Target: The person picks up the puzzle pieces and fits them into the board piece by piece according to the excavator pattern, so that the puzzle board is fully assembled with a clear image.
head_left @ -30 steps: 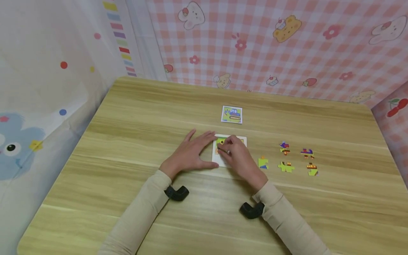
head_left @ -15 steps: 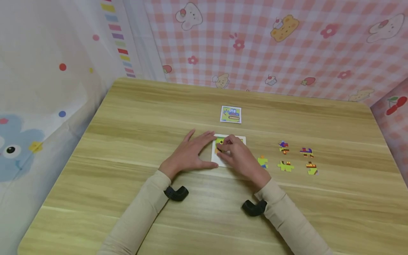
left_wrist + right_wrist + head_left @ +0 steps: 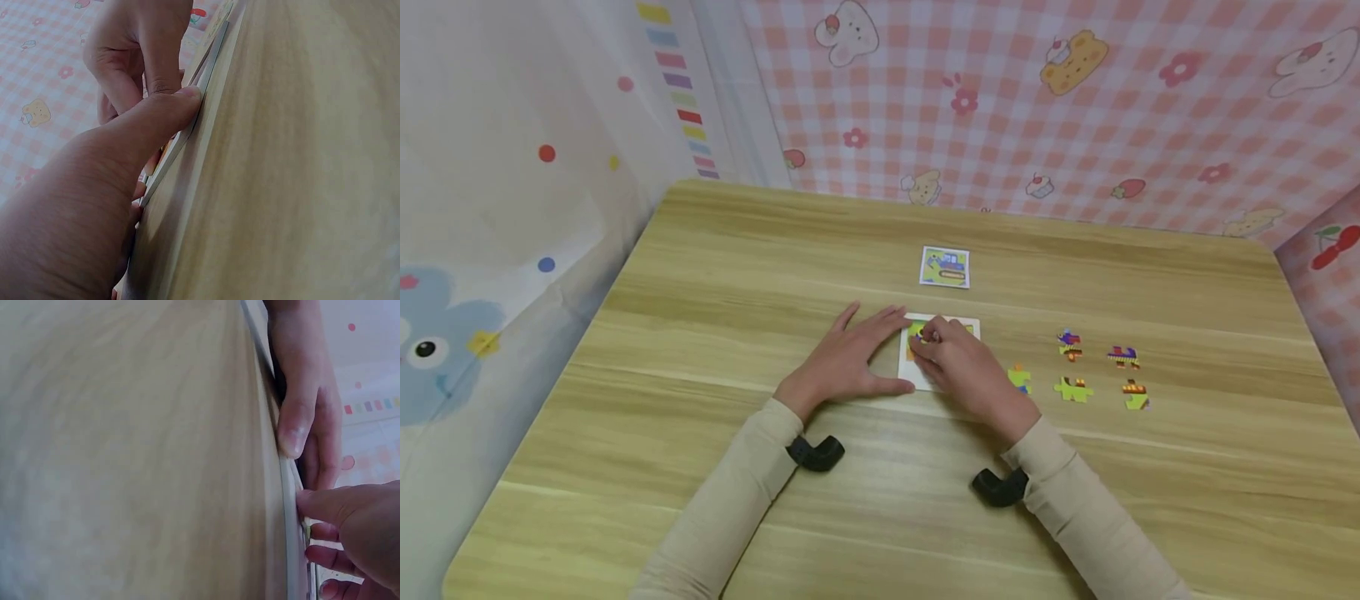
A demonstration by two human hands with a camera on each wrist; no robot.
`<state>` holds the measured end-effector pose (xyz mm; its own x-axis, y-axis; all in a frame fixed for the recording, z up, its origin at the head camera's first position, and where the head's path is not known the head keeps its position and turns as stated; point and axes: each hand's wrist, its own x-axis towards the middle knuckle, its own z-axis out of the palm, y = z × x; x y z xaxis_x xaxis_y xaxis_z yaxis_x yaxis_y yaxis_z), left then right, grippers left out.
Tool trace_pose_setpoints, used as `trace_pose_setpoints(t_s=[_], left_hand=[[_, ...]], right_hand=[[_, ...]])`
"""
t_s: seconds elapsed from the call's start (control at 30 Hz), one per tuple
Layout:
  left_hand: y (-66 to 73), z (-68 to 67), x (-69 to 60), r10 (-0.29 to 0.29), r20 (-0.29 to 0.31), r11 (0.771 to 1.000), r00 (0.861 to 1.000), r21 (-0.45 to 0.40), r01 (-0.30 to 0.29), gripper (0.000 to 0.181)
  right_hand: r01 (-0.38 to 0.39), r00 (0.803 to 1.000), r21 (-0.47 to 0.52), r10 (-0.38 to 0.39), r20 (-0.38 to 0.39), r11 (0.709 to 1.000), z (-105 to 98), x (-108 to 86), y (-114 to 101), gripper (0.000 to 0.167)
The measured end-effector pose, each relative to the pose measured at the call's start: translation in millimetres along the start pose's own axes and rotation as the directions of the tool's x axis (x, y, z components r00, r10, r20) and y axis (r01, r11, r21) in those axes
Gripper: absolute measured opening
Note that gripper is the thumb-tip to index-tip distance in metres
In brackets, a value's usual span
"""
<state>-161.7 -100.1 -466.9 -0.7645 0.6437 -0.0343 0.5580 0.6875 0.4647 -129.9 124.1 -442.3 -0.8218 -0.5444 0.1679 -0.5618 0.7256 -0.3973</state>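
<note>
The right hand [image 3: 967,367] bunches its grip over the square white-bordered puzzle board [image 3: 917,372]; whether pinching, I cannot tell. The spread left hand [image 3: 847,358] touches the board's nine-o'clock edge; the nearest yellow-green jigsaw piece [image 3: 1019,378] lies at the right's four o'clock.

Pretty cute view on my head feed

So I'm looking at a pink gingham cloth [image 3: 910,108] behind a wood-grain table [image 3: 737,275], with cartoon bunnies [image 3: 853,37] and strawberries [image 3: 1127,189] on it. Screen left, a white sheet [image 3: 482,125] with coloured dots [image 3: 547,153] and a blue cartoon character [image 3: 463,312]. Far right, cherries [image 3: 1347,238].
</note>
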Motion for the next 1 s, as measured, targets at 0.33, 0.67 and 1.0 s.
trace_pose_setpoints(t_s=[0.33,0.67,1.0], left_hand=[[1.1,-1.4,0.0,0.008,-0.005,1.0,1.0,-0.011,-0.008,0.098],[3.6,-2.6,0.5,0.009,-0.004,1.0,1.0,-0.027,-0.009,0.097],[2.0,-1.2,-0.5,0.003,-0.001,1.0,1.0,-0.016,-0.003,0.099]], right_hand=[[0.032,0.995,0.051,-0.027,-0.091,0.998,10.3,-0.5,-1.7,0.015],[0.016,0.996,0.095,-0.007,-0.09,0.995,5.0,0.5,0.6,0.012],[0.005,0.997,0.062,0.0,-0.075,0.998,5.6,1.1,2.5,0.012]])
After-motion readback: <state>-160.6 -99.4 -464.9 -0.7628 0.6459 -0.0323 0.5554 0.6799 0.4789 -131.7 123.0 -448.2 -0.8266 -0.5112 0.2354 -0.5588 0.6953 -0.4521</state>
